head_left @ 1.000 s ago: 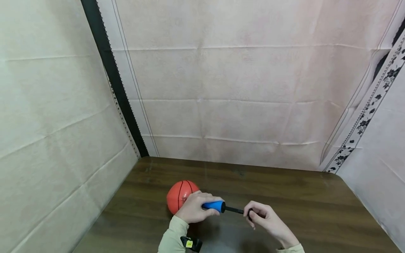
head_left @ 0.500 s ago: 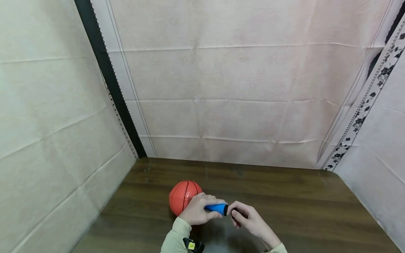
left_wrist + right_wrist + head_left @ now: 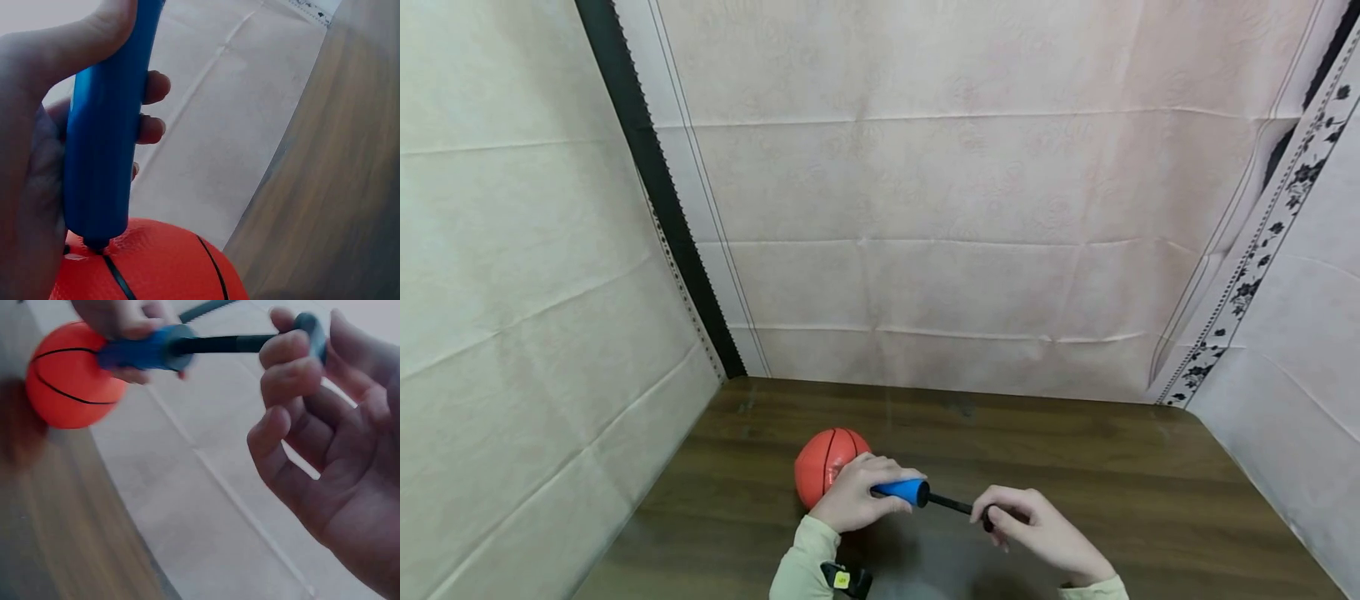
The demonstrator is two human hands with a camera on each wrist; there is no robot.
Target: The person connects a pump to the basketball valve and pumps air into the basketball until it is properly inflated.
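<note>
My left hand point(image 3: 856, 495) grips the blue barrel of a small hand pump point(image 3: 904, 492). In the left wrist view the barrel's black tip meets the top of a red ball point(image 3: 172, 262) with black seam lines, next to a small dark spot. Over on the other end, my right hand point(image 3: 1036, 527) holds the pump's black handle point(image 3: 310, 337) with curled fingers. The black rod point(image 3: 950, 503) is drawn out between the two hands. Part of the ball is hidden behind the left hand in the head view.
The ball is above or on a brown wood-grain table point(image 3: 1120, 467); contact is hard to make out. Pale cloth walls point(image 3: 925, 200) enclose the table at the back and both sides. A black device point(image 3: 847, 579) with a yellow tag sits on the left wrist.
Half a second ago the right hand was against the barrel with the rod pushed in. It has since moved right, and the rod is out again. Left hand and ball shifted slightly left.
</note>
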